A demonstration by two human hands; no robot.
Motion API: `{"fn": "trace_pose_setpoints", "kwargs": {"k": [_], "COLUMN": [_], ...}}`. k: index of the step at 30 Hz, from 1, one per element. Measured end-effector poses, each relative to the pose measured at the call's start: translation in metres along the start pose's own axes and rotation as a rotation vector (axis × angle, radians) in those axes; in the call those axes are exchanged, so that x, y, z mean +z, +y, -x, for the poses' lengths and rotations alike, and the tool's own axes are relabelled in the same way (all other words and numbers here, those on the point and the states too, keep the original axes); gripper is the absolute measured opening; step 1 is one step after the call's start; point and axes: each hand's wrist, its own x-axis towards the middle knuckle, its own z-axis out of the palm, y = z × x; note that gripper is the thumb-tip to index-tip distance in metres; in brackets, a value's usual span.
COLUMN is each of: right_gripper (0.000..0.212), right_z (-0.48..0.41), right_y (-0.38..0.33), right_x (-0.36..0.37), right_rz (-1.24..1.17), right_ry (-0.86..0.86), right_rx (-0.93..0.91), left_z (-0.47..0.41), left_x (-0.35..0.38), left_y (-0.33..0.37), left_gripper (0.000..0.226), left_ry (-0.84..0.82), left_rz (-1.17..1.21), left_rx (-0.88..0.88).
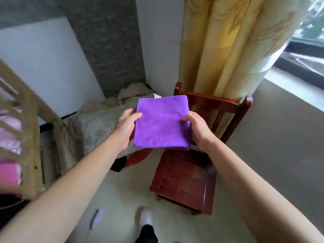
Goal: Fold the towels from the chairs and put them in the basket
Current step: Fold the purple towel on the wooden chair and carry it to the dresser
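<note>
A purple towel (162,122), folded into a neat square, is held flat in the air in front of me. My left hand (125,128) grips its left edge, thumb on top. My right hand (197,130) grips its right edge the same way. Below and behind the towel stands a dark red wooden chair (185,181) with a bare seat. No basket is in view.
Yellow curtains (228,50) hang behind the chair, with a window (301,55) at the right. A light wooden frame (29,130) with pink cloth stands at the left, beside a bed with beige bedding (98,120). My foot (146,223) is on the pale floor.
</note>
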Motion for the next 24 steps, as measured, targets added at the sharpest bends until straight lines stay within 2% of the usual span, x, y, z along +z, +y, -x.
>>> {"fn": "trace_pose_setpoints", "kwargs": {"k": [1,2,4,8,11,14,18,21,24], "right_gripper": [0.027,0.024,0.027,0.045,0.036,0.033,0.045,0.037,0.051], "right_z": [0.003,0.028,0.049,0.107,0.161,0.232,0.355,0.467,0.581], "right_y": [-0.007,-0.023,-0.04,-0.066,-0.071,-0.061,-0.027,0.015,0.056], "right_x": [0.006,0.026,0.052,0.129,0.2,0.281,0.391,0.473,0.538], "right_rz": [-0.001,0.005,0.013,0.069,0.121,0.112,0.104,0.101,0.15], "right_ry": [-0.007,-0.084,-0.153,-0.389,-0.577,-0.77,-1.008,-1.194,-1.34], "right_rx": [-0.029,-0.074,-0.117,-0.21,-0.236,-0.227,-0.215,-0.215,-0.209], "left_z": [0.011,0.045,0.085,0.179,0.259,0.353,0.496,0.619,0.735], "left_x": [-0.005,-0.026,-0.049,-0.125,-0.19,-0.258,-0.351,-0.422,-0.483], "left_y": [0.007,0.021,0.036,0.062,0.07,0.065,0.036,-0.002,-0.048], "left_gripper": [0.034,0.041,0.047,0.05,0.049,0.049,0.052,0.052,0.053], "left_ry": [0.032,0.095,0.161,0.328,0.45,0.615,0.84,0.985,1.141], "left_rz": [-0.005,0.018,0.062,0.108,0.166,0.207,0.284,0.341,0.376], "left_rx": [0.03,0.089,0.143,0.256,0.319,0.389,0.453,0.487,0.505]}}
